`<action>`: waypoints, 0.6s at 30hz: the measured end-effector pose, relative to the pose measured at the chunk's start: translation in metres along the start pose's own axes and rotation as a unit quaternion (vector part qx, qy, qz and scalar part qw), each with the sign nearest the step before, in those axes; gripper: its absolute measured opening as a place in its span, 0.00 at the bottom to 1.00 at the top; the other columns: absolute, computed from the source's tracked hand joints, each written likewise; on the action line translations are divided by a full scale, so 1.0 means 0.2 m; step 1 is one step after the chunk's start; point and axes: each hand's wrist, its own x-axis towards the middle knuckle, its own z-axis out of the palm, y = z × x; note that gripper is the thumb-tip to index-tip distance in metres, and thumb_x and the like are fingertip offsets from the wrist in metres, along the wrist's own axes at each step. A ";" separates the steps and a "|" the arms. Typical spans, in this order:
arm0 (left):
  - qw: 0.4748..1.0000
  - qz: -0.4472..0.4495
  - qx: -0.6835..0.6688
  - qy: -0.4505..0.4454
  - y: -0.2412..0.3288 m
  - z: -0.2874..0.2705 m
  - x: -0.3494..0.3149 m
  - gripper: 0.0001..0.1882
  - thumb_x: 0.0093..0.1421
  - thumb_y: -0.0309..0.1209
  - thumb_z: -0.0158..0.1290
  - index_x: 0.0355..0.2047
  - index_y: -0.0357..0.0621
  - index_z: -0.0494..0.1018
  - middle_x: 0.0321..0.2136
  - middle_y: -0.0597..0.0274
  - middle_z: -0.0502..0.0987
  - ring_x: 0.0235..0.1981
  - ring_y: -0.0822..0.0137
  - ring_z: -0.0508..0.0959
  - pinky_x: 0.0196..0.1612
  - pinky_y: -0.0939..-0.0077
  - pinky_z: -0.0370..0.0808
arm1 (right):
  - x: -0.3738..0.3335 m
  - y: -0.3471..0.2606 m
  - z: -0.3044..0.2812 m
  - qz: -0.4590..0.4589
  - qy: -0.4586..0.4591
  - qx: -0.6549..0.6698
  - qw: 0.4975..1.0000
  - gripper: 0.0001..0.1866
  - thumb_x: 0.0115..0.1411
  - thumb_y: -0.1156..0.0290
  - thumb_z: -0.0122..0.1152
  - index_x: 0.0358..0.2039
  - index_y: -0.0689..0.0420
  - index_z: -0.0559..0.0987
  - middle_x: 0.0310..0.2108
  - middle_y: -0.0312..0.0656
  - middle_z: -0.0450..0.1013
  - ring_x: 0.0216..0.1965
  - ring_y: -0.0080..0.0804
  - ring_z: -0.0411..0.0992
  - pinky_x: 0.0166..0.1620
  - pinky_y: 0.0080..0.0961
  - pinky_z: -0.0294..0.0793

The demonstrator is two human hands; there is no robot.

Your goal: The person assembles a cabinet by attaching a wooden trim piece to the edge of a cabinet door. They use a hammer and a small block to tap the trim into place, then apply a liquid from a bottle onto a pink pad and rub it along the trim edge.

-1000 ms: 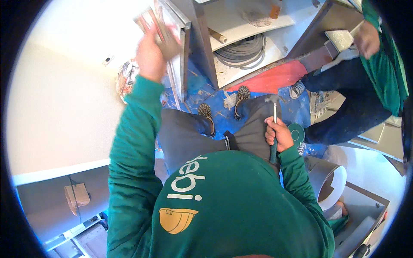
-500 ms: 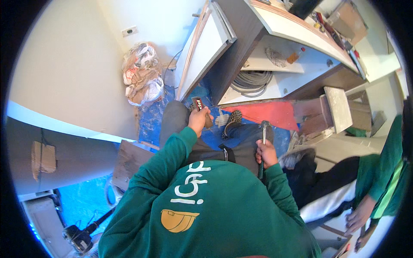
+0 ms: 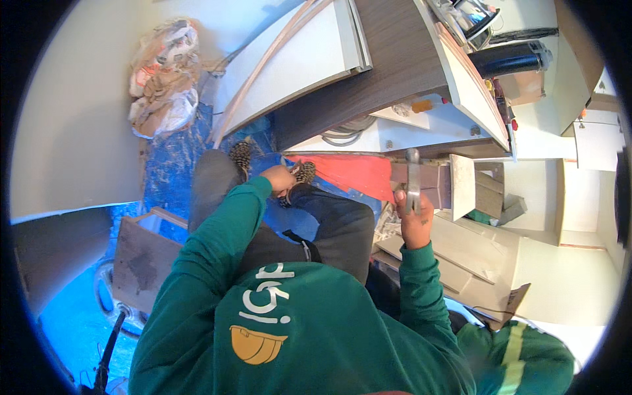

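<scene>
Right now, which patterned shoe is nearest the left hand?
The right shoe: it meets the left hand in the picture, while the left shoe sits apart, with blue floor covering showing between.

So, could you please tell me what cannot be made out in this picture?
All in the head view:
What the left hand holds, if anything: hidden by the hand itself.
Hammer: its grip is hidden in the right hand.
Coil: partly hidden by the cabinet.
Co-worker: partly cut off by the lower edge; hands not visible.
</scene>
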 end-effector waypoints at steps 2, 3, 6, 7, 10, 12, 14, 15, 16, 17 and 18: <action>0.999 -0.018 -0.039 -0.033 -0.01 -0.01 0.04 0.17 0.61 0.37 0.50 0.24 0.36 0.78 0.17 0.52 0.80 0.19 0.58 0.82 0.24 0.60 0.76 | 0.10 0.04 0.02 -0.053 0.047 -0.010 0.997 0.15 0.63 0.64 0.68 0.26 0.62 0.78 0.20 0.31 0.68 0.25 0.18 0.63 0.29 0.22 0.63; 0.997 -0.016 -0.068 -0.034 -0.02 0.00 0.06 0.17 0.61 0.38 0.50 0.24 0.35 0.78 0.17 0.52 0.80 0.19 0.58 0.82 0.24 0.60 0.77 | 0.16 0.05 0.03 -0.084 0.069 -0.011 0.994 0.16 0.62 0.63 0.69 0.25 0.62 0.78 0.19 0.31 0.67 0.24 0.18 0.62 0.27 0.22 0.63; 0.994 -0.018 -0.097 -0.056 0.02 -0.01 0.06 0.17 0.63 0.38 0.51 0.25 0.36 0.76 0.16 0.54 0.78 0.17 0.59 0.80 0.21 0.61 0.74 | 0.29 0.05 0.10 -0.070 0.128 -0.027 0.989 0.20 0.63 0.61 0.70 0.21 0.62 0.75 0.17 0.31 0.64 0.23 0.19 0.60 0.25 0.24 0.60; 0.993 -0.022 -0.099 -0.060 0.03 -0.02 0.05 0.16 0.63 0.38 0.52 0.25 0.37 0.75 0.15 0.54 0.77 0.16 0.60 0.79 0.19 0.62 0.73 | 0.33 0.05 0.12 -0.065 0.130 -0.009 0.989 0.21 0.63 0.61 0.70 0.20 0.61 0.75 0.17 0.31 0.64 0.23 0.19 0.60 0.25 0.24 0.59; 0.986 -0.026 -0.156 -0.056 -0.01 0.01 0.11 0.15 0.64 0.36 0.53 0.26 0.36 0.74 0.16 0.56 0.76 0.14 0.62 0.77 0.19 0.64 0.72 | 0.41 0.15 0.13 -0.031 0.105 0.079 0.991 0.14 0.67 0.65 0.63 0.27 0.56 0.74 0.21 0.34 0.68 0.24 0.21 0.63 0.28 0.23 0.63; 0.981 -0.037 -0.180 -0.059 0.07 -0.04 0.04 0.15 0.65 0.35 0.54 0.27 0.34 0.74 0.17 0.57 0.77 0.15 0.63 0.77 0.20 0.66 0.73 | 0.45 0.19 0.13 -0.037 0.067 0.143 0.987 0.09 0.71 0.68 0.56 0.32 0.53 0.72 0.23 0.36 0.68 0.25 0.23 0.64 0.31 0.22 0.65; 0.979 -0.030 -0.193 -0.059 0.06 -0.04 0.06 0.15 0.65 0.36 0.53 0.27 0.35 0.75 0.18 0.58 0.77 0.16 0.64 0.78 0.21 0.66 0.73 | 0.47 0.22 0.11 -0.049 0.063 0.114 0.990 0.08 0.70 0.69 0.57 0.32 0.54 0.72 0.24 0.36 0.68 0.25 0.23 0.64 0.31 0.22 0.65; 0.978 -0.026 -0.200 -0.059 0.06 -0.04 0.06 0.15 0.65 0.36 0.53 0.27 0.36 0.75 0.18 0.58 0.77 0.17 0.64 0.78 0.22 0.66 0.73 | 0.48 0.23 0.11 -0.055 0.061 0.099 0.992 0.07 0.70 0.70 0.57 0.33 0.54 0.72 0.24 0.36 0.68 0.25 0.23 0.64 0.31 0.22 0.65; 0.979 -0.030 -0.191 -0.068 0.07 -0.04 0.06 0.15 0.65 0.37 0.53 0.27 0.36 0.75 0.18 0.58 0.77 0.18 0.64 0.78 0.22 0.66 0.73 | 0.49 0.22 0.11 -0.054 0.046 0.103 0.992 0.06 0.67 0.69 0.60 0.35 0.54 0.72 0.24 0.37 0.68 0.25 0.24 0.64 0.31 0.22 0.65; 0.980 -0.033 -0.182 -0.078 0.07 -0.04 0.06 0.16 0.65 0.37 0.53 0.28 0.36 0.75 0.19 0.58 0.77 0.19 0.65 0.79 0.23 0.66 0.73 | 0.49 0.23 0.10 -0.054 0.039 0.081 0.994 0.07 0.66 0.69 0.60 0.35 0.55 0.72 0.24 0.37 0.68 0.26 0.24 0.64 0.31 0.22 0.65; 0.980 -0.036 -0.173 -0.087 0.08 -0.05 0.06 0.16 0.66 0.38 0.53 0.28 0.37 0.75 0.19 0.59 0.77 0.19 0.65 0.79 0.24 0.66 0.73 | 0.49 0.23 0.09 -0.054 0.031 0.059 0.996 0.07 0.65 0.68 0.61 0.35 0.55 0.72 0.24 0.38 0.68 0.26 0.24 0.64 0.31 0.22 0.66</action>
